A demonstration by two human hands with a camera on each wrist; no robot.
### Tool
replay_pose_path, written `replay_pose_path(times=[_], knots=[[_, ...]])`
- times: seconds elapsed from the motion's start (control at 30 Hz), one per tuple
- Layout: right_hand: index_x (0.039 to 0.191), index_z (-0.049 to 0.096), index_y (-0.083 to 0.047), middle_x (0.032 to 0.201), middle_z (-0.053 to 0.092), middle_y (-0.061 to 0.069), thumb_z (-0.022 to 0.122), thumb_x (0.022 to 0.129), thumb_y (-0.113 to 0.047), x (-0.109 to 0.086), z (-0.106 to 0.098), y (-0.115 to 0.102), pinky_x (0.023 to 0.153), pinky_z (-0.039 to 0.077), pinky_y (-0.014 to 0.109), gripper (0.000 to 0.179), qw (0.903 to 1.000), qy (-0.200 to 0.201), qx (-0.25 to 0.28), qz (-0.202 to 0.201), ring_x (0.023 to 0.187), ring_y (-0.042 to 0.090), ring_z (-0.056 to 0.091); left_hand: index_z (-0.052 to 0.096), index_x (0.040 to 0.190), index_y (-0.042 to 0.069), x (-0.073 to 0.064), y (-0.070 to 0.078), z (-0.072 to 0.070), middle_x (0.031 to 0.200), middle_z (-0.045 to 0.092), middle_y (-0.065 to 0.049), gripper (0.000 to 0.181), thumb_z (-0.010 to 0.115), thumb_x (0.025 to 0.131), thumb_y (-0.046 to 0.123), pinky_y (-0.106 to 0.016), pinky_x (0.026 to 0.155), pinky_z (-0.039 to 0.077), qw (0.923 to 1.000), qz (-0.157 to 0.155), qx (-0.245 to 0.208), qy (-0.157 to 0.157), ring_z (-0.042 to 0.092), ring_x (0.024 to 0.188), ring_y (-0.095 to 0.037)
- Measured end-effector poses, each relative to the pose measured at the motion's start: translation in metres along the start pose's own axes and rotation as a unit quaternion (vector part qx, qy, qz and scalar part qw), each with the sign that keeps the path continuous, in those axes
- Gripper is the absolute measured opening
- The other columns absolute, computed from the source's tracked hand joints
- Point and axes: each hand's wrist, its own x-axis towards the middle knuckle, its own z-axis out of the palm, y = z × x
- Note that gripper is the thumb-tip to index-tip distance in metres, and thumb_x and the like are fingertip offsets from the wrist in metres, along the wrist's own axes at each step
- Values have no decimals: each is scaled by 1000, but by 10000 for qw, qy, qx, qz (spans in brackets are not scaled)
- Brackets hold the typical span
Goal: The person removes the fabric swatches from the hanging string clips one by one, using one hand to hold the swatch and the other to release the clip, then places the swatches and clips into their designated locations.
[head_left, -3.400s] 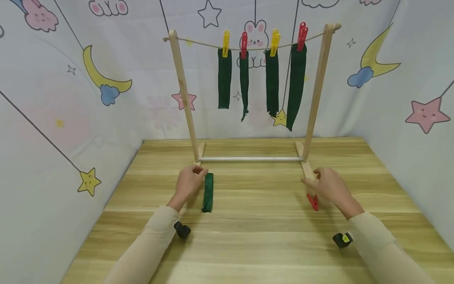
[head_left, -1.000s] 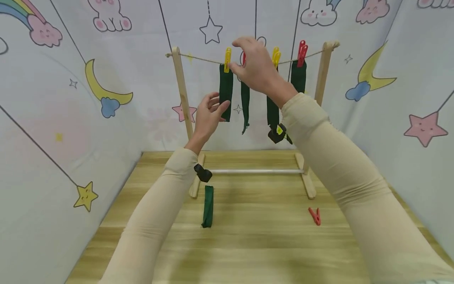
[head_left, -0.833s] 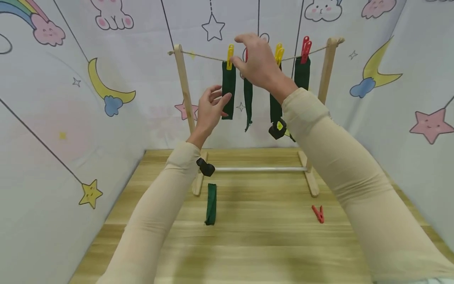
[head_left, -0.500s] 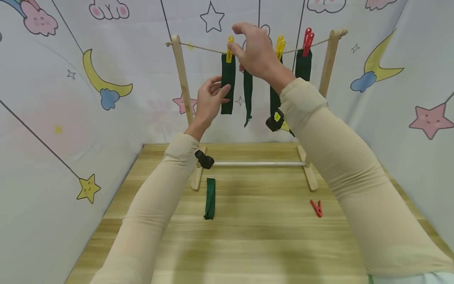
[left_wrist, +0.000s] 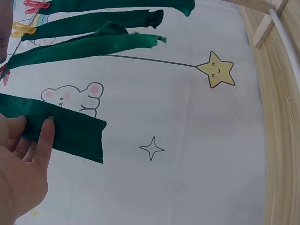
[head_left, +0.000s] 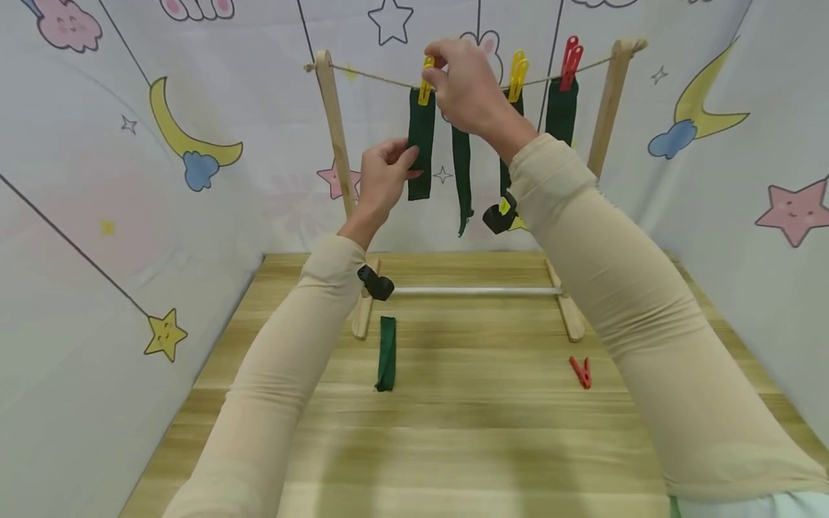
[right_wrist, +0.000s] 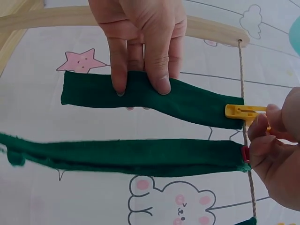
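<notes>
My right hand [head_left: 469, 86] pinches the handles of a yellow clothespin [head_left: 424, 95] at the left of the rope line. That clothespin sits over the top end of a dark green cloth strip [head_left: 422, 129]. Lower down, my left hand [head_left: 382, 173] grips the same strip, thumb on one face and fingers on the other; the right wrist view shows the cloth [right_wrist: 197, 101] bending between the two hands. Beside it hangs a narrower green strip [right_wrist: 117, 153], its red clothespin [right_wrist: 245, 153] partly hidden by my right hand.
More green strips hang further right, under a yellow clothespin [head_left: 517, 78] and a red clothespin [head_left: 571, 63]. The rope is tied between wooden posts [head_left: 333, 115] joined below by a white rod [head_left: 476, 291]. On the table lie a folded green strip [head_left: 386, 352] and a red clothespin [head_left: 581, 372].
Both hands have risen from near the table to the line. In the last half second my right thumb and fingers closed on the yellow clothespin, while my left fingers closed on the strip.
</notes>
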Motion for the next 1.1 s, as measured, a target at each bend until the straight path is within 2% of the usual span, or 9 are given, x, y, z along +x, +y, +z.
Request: replay_pose_path(times=[0.13,0.2,0.27,0.33,0.43,0.63,0.8,0.93,1.1], knots=[[134,42,-12,123,49,2,38,97,-25,0,0,0,106,1,23,39,9999,112,-85,11,104,10,50,63,107,0,5,-7,0,99,61,-11,25,59,87,14,-25,73,51,9999,15,-58,91,60,91,-18],[133,43,-13,122,51,2,39,97,-25,-1,1,0,106,-5,24,38,9998,186,-118,-4,103,10,51,63,107,0,6,-9,0,99,61,-11,24,59,87,14,-26,73,51,9999,22,-71,125,60,91,-19],[131,46,-13,120,52,2,40,97,-24,-2,1,0,106,8,23,36,9996,270,-77,29,102,11,51,62,107,0,6,-10,1,99,61,-11,25,58,87,14,-26,73,51,9999,20,-69,119,60,91,-19],[129,50,-14,119,53,2,41,96,-23,-2,1,1,100,26,20,35,9993,378,-6,74,99,12,51,62,107,0,5,-9,2,99,60,-11,25,58,87,14,-25,74,51,9999,-24,-63,98,60,91,-18],[125,55,-15,116,55,2,44,95,-22,-3,-2,0,77,43,17,32,9981,576,163,136,94,15,50,62,107,0,3,-8,3,99,61,-11,24,58,87,14,-26,74,51,9999,-24,-116,71,60,91,-19],[117,63,-15,112,58,2,49,93,-22,-3,-10,-2,75,44,18,29,9947,860,526,208,92,16,52,62,105,-1,0,4,3,96,60,-13,21,57,88,10,-28,75,51,9998,112,-150,37,60,90,-21],[115,63,-15,113,55,2,50,92,-22,-7,-22,-7,78,41,17,27,9874,1003,1060,606,93,10,47,60,105,-2,-10,23,10,95,61,-15,19,54,89,5,-30,77,50,9997,88,-223,-1,60,91,-23],[115,63,-14,113,54,3,50,92,-20,-11,-22,-8,81,41,17,27,9818,1091,1346,784,96,10,46,60,106,-1,-14,21,13,96,61,-15,19,54,89,5,-30,77,50,9995,10,-304,-39,60,91,-23],[113,64,-14,111,55,2,52,90,-21,-9,-17,-13,74,43,17,27,9755,1234,1652,765,89,8,47,61,105,0,-16,12,8,95,61,-15,19,56,88,5,-31,75,51,9993,-28,-371,9,61,89,-23]])
